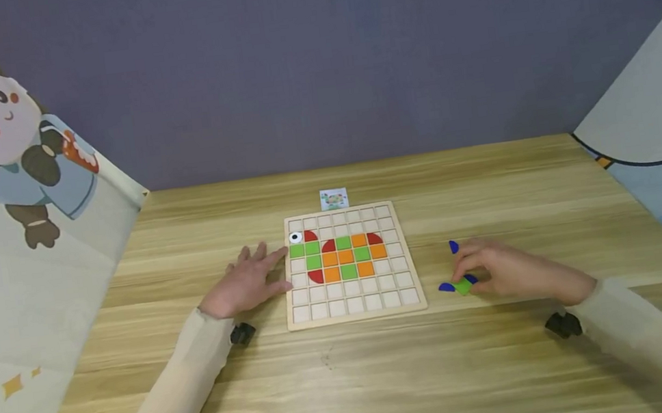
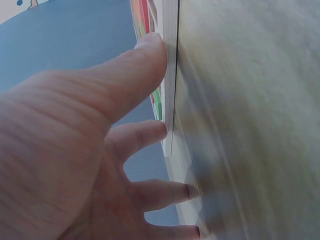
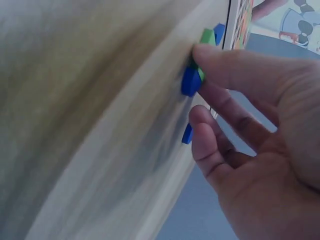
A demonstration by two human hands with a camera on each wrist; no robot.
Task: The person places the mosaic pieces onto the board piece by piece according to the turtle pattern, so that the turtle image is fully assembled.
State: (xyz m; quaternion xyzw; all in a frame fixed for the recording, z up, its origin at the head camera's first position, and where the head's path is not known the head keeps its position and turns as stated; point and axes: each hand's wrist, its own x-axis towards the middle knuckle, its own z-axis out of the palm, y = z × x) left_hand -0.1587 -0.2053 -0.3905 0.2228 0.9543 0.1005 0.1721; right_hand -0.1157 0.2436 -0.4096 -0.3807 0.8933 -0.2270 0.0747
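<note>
My left hand has its fingers spread beside a wooden grid board, thumb and index fingertip at its left edge. Red, green and orange tiles fill some middle cells, and a round eye tile lies near the top left corner. Right of the board, my right hand pinches a green tile between thumb and index finger, low over the table. Blue rounded pieces lie around it: one to its left, one against the green tile, another farther back by the other fingers.
Behind the board lies a small picture card on the wood-grain table. A dark blue panel stands along the table's back edge. Printed cartoon panels rise at the left and right sides.
</note>
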